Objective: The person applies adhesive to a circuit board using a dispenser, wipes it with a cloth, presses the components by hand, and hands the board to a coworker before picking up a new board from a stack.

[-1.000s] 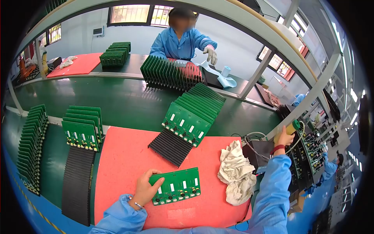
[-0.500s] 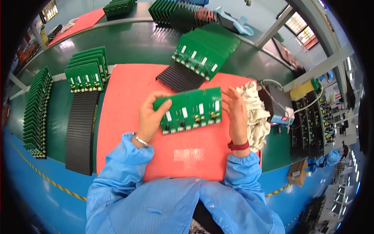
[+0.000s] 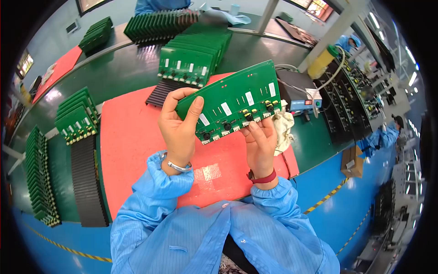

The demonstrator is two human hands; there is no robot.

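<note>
A green circuit board [image 3: 239, 89] is held up, tilted, over the pink-red mat [image 3: 130, 160]. White labels, white connectors and small black and yellow components line its lower part. My left hand [image 3: 180, 128] grips the board's left end, thumb on the front face and fingers behind. At the lower edge, right of the middle, my right hand [image 3: 261, 146] has its thumb and fingers closed by the connectors and a yellow component. Some of its fingertips are hidden by the board. Beyond the board, a row of similar boards [image 3: 191, 55] stands in a black slotted rack [image 3: 157, 92].
More boards stand in racks on the left [image 3: 76, 116] and far left [image 3: 39, 178]. A crumpled cream cloth [image 3: 285, 130] lies at the mat's right, near a blue-grey device [image 3: 299, 102] with cables. Dark racks of parts [image 3: 340, 98] stand further right. Another person's blue sleeve [image 3: 162, 5] shows at the back.
The board has come up closer and tilted, its right end higher. My right hand has moved from open beside the board's right end to its lower edge. The view has swung right.
</note>
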